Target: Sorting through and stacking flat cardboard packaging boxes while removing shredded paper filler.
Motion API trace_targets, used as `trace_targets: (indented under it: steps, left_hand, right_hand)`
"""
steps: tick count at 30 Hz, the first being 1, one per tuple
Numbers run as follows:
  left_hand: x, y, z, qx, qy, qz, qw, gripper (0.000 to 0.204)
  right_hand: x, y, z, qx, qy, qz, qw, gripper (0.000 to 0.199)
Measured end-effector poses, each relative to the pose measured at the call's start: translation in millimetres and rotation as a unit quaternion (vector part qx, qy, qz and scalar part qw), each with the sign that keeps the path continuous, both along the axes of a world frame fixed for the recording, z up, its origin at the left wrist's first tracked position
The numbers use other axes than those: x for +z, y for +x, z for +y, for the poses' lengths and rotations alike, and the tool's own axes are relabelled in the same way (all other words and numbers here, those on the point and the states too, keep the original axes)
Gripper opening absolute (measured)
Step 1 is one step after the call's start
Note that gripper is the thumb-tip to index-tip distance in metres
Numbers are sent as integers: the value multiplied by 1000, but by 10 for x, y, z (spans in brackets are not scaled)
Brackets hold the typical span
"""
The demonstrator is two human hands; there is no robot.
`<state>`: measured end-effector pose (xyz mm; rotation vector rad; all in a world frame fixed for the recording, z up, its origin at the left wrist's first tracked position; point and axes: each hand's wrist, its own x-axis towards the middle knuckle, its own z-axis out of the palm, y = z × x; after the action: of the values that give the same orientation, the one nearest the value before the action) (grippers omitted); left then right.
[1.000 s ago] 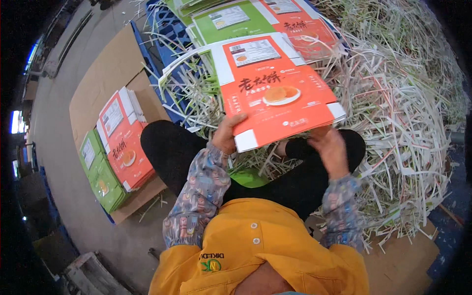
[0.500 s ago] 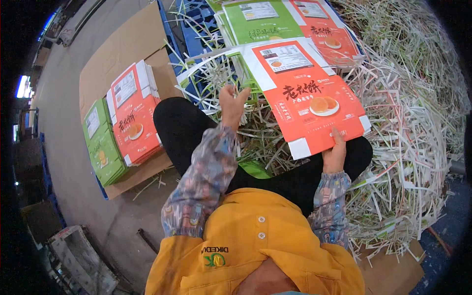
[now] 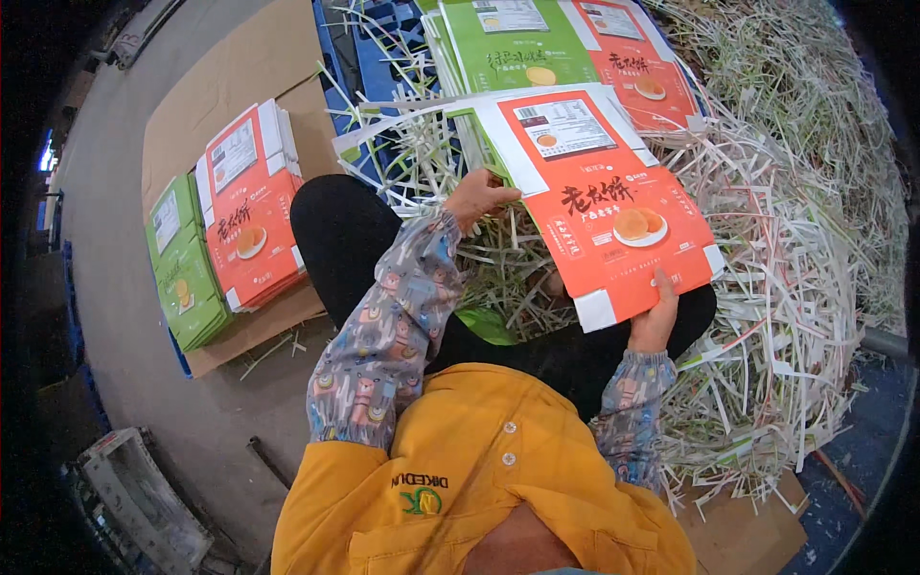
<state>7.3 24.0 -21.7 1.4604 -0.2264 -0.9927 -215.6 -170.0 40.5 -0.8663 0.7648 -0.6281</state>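
Observation:
A flat red-and-white printed carton sheet (image 3: 586, 247), with a picture of round cakes on a plate, lies tilted in front of me above my crossed legs. My right hand (image 3: 655, 314) grips its near edge, the thumb on top and the other fingers underneath. At the left edge of the sheet, my left hand (image 3: 479, 198) is closed in a pinch, beside a narrow green-and-white margin. Its fingertips are partly hidden there. White and green trim strips (image 3: 422, 153) hang loose just beyond my left hand.
Stacked red cartons (image 3: 251, 244) and green cartons (image 3: 179, 259) lie on brown cardboard (image 3: 230, 72) to the left. Further green sheets (image 3: 513, 67) and red sheets (image 3: 661, 96) lie at the back, near a blue pallet (image 3: 388, 48). A large heap of shredded paper (image 3: 767, 287) fills the right.
My left hand has moved right to the sheet's left edge, and its spread fingers have closed. The red sheet and my right hand sit slightly lower in the view.

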Motion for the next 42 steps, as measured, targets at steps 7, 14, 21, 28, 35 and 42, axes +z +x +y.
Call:
trace_targets:
  steps: [7, 14, 21, 28, 35, 42]
  left_hand:
    - [-23, 54, 2, 3, -59, 12, 998, 19]
    - [-562, 724, 769, -2, 347, -404, 846, 29]
    - [241, 403, 109, 124, -28, -601, 789, 44]
    - [213, -117, -301, -166, 179, -211, 946, 32]
    - [69, -283, -261, -66, -25, 83, 994, 25]
    - [51, -130, -210, -92, -6, -12, 996, 21]
  right_hand:
    - [75, -74, -140, 4, -17, -5, 1000, 45]
    - [250, -254, -482, -1, -24, 8, 1000, 44]
    - [132, -299, -561, 9, -50, 21, 998, 44]
    - [205, -261, -465, -20, -38, 22, 999, 45]
    - [265, -260, -426, -19, -33, 25, 999, 43]
    - [275, -336, -501, 1, -49, 24, 999, 42]
